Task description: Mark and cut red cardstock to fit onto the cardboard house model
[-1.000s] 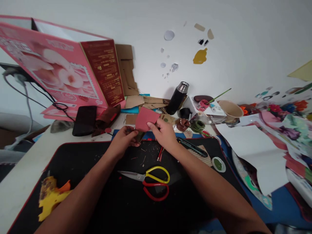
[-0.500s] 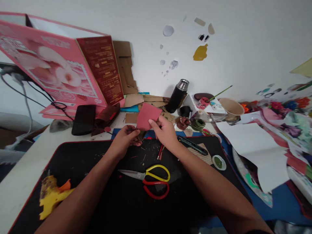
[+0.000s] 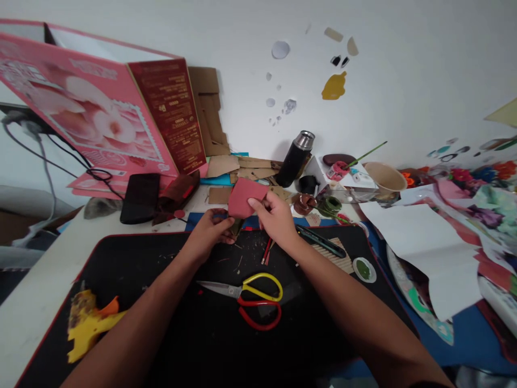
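Observation:
A piece of red paper [image 3: 244, 197] is held up over the far edge of the black mat [image 3: 161, 345]. My right hand [image 3: 277, 221] pinches its right side between thumb and fingers. My left hand [image 3: 210, 233] is closed at the paper's lower left corner, with a small dark green piece [image 3: 236, 226] in its fingers just below the paper. Whether the green piece touches the paper is hard to tell. Nearer me on the mat lie scissors [image 3: 242, 293] with one yellow and one red handle.
A yellow glue gun [image 3: 86, 326] lies at the left, a black phone [image 3: 140, 198] beyond it. Behind stand a pink box [image 3: 92, 113] and a black flask [image 3: 294, 159]. A dark cutter [image 3: 321, 241] and a small dish of green paint [image 3: 364, 270] are at the right.
The red paper has tilted and dropped slightly, and more of the green piece shows beneath it. Both hands keep their hold with little movement.

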`<state>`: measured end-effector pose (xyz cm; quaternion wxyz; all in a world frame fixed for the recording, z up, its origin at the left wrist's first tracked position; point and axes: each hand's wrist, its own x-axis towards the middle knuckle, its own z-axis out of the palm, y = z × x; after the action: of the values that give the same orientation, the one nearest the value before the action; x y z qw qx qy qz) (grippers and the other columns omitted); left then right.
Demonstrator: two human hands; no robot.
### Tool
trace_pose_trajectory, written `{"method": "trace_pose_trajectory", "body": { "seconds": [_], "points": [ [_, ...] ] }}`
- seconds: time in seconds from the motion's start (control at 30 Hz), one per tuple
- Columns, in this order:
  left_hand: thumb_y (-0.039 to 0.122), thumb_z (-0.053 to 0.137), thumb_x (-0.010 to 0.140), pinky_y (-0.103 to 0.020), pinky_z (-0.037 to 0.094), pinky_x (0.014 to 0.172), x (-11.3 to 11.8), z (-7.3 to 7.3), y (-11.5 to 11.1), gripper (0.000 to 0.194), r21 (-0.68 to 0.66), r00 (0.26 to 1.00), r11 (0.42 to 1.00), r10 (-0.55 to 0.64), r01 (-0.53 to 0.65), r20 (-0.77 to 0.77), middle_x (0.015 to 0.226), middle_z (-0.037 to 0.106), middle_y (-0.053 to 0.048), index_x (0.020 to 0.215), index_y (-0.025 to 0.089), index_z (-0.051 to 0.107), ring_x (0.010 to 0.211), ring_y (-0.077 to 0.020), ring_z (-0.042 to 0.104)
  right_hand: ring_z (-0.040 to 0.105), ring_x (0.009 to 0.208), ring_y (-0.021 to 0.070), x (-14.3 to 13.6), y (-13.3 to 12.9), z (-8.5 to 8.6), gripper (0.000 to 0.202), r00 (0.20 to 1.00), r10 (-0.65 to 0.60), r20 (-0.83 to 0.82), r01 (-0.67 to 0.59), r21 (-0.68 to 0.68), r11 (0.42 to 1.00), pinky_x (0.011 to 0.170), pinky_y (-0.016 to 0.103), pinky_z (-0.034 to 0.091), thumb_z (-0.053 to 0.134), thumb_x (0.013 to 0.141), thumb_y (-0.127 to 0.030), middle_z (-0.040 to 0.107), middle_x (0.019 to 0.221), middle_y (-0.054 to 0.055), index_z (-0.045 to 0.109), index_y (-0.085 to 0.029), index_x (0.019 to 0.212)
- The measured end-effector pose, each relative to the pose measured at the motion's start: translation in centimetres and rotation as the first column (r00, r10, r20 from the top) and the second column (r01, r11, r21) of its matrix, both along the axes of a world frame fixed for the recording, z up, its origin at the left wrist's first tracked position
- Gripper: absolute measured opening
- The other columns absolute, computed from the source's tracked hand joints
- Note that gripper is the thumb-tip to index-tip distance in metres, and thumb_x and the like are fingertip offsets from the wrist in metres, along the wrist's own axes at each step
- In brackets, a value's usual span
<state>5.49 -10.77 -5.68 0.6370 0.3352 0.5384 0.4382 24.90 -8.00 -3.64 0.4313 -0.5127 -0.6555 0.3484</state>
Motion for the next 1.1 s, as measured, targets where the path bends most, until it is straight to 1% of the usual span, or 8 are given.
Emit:
{"method": "trace_pose_trajectory", "body": {
  "seconds": [0.13, 0.3, 0.57, 0.77, 0.87, 0.93, 1.0, 1.1],
  "points": [
    [0.025, 0.086, 0.08, -0.027, 0.06, 0.053, 0.0, -0.2, 0.1, 0.05, -0.008, 1.0, 1.0, 0.025, -0.025, 0.01, 0.068, 0.068, 0.005, 0.115, 0.016, 0.053, 0.051, -0.0159, 0.069, 0.047, 0.053, 0.0161, 0.2, 0.0, 0.0, 0.027, 1.0, 0.001, 0.004, -0.001, -0.007, 1.0, 0.056, 0.028, 0.037, 0.064, 0.101, -0.048, 0.047, 0.056, -0.007, 0.067, -0.022, 0.096],
    [0.025, 0.088, 0.08, -0.027, 0.059, 0.051, 0.1, -0.5, 0.2, 0.049, -0.003, 0.999, 1.0, 0.03, -0.03, -0.014, 0.071, 0.069, 0.004, 0.113, 0.017, 0.052, 0.048, -0.0154, 0.068, 0.048, 0.052, 0.0162, 0.5, 0.0, -0.8, 0.029, 1.0, -0.025, 0.009, 0.025, -0.015, 1.0, 0.055, 0.027, 0.037, 0.064, 0.101, -0.051, 0.047, 0.056, -0.007, 0.065, -0.023, 0.094],
    [0.02, 0.078, 0.085, -0.027, 0.058, 0.047, 0.0, 0.0, 0.2, 0.038, 0.012, 0.994, 1.0, 0.0, 0.001, -0.11, 0.069, 0.067, 0.005, 0.113, 0.017, 0.051, 0.049, -0.0165, 0.068, 0.047, 0.053, 0.016, 0.2, -0.5, -0.9, 0.029, 1.0, -0.028, 0.004, 0.028, -0.002, 1.0, 0.056, 0.027, 0.037, 0.064, 0.1, -0.05, 0.047, 0.055, -0.008, 0.067, -0.022, 0.093],
    [0.022, 0.077, 0.084, -0.027, 0.059, 0.048, -0.1, 0.1, 0.2, 0.04, -0.002, 0.99, 1.0, -0.024, 0.024, -0.142, 0.068, 0.067, 0.004, 0.113, 0.018, 0.051, 0.049, -0.0165, 0.068, 0.046, 0.051, 0.015, -0.5, -0.7, 0.0, 0.031, 0.998, -0.036, -0.055, 0.037, 0.032, 0.999, 0.053, 0.027, 0.036, 0.067, 0.099, -0.053, 0.044, 0.054, -0.008, 0.07, -0.022, 0.097],
    [0.026, 0.074, 0.087, -0.028, 0.059, 0.049, -0.1, 0.1, 0.1, 0.039, 0.006, 0.986, 0.997, -0.07, 0.072, -0.152, 0.063, 0.067, 0.004, 0.116, 0.017, 0.05, 0.049, -0.0193, 0.07, 0.045, 0.047, 0.0138, -0.7, -0.8, 0.9, 0.03, 0.988, -0.023, -0.152, 0.031, 0.053, 0.998, 0.05, 0.027, 0.035, 0.067, 0.1, -0.051, 0.046, 0.054, -0.009, 0.071, -0.022, 0.103],
    [0.028, 0.073, 0.088, -0.029, 0.059, 0.049, -0.1, 0.2, 0.1, 0.039, 0.014, 0.985, 0.997, -0.075, 0.078, -0.157, 0.062, 0.067, 0.003, 0.117, 0.017, 0.049, 0.048, -0.0199, 0.07, 0.044, 0.043, 0.013, -0.7, -0.8, 1.6, 0.032, 0.973, -0.011, -0.229, 0.023, 0.049, 0.999, 0.047, 0.026, 0.034, 0.067, 0.101, -0.054, 0.045, 0.054, -0.01, 0.07, -0.023, 0.109],
    [0.028, 0.073, 0.087, -0.029, 0.059, 0.049, -0.1, 0.1, 0.1, 0.039, 0.013, 0.985, 0.998, -0.065, 0.068, -0.157, 0.061, 0.067, 0.004, 0.117, 0.018, 0.049, 0.048, -0.02, 0.07, 0.042, 0.039, 0.0124, -0.5, -0.8, 2.1, 0.036, 0.955, -0.032, -0.295, 0.044, 0.032, 0.999, 0.044, 0.027, 0.034, 0.067, 0.1, -0.06, 0.042, 0.053, -0.011, 0.068, -0.024, 0.107],
    [0.027, 0.073, 0.086, -0.029, 0.059, 0.05, -0.2, 0.0, 0.2, 0.039, 0.022, 0.989, 0.999, -0.03, 0.034, -0.148, 0.062, 0.067, 0.003, 0.115, 0.019, 0.048, 0.049, -0.0203, 0.071, 0.041, 0.038, 0.0124, 0.1, -0.9, 2.4, 0.043, 0.938, -0.091, -0.333, 0.096, -0.002, 0.995, 0.041, 0.027, 0.035, 0.067, 0.098, -0.068, 0.039, 0.051, -0.012, 0.062, -0.025, 0.098]
  ]
}}
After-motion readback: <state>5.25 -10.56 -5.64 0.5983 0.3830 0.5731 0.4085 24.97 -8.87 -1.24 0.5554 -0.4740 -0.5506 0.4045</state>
